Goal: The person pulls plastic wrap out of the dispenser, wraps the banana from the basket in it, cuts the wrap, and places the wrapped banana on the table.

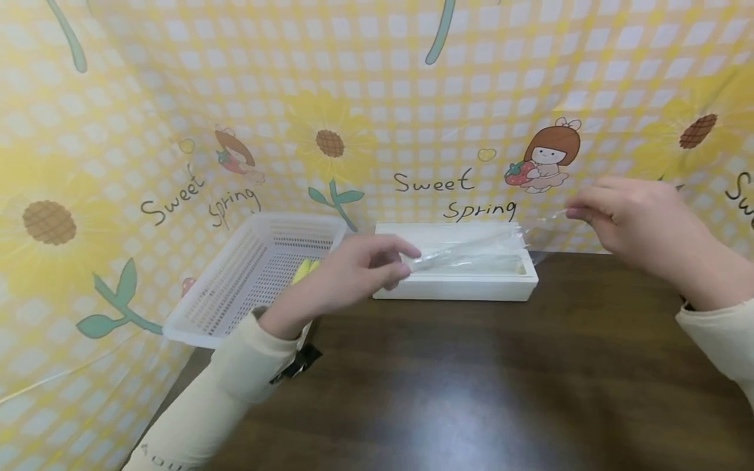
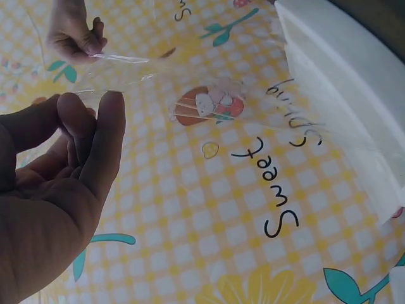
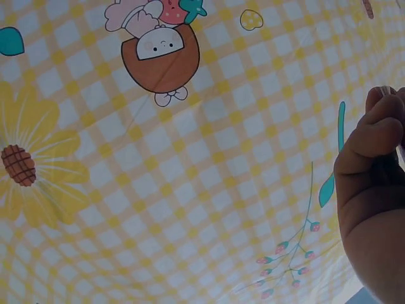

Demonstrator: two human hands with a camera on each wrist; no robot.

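A sheet of clear plastic film stretches between the two hands, over a long white box at the back of the table. My left hand is at the box's left end, thumb and fingers pinching the film's near end. From the left wrist view, the film runs past the left fingertips towards the other hand. Higher up and right of the box, my right hand pinches the film's far corner. Only part of the right hand shows in the right wrist view.
A white perforated plastic basket stands left of the box, with a yellow thing partly hidden behind the left arm. Yellow checked cloth hangs behind and left of the dark wooden table.
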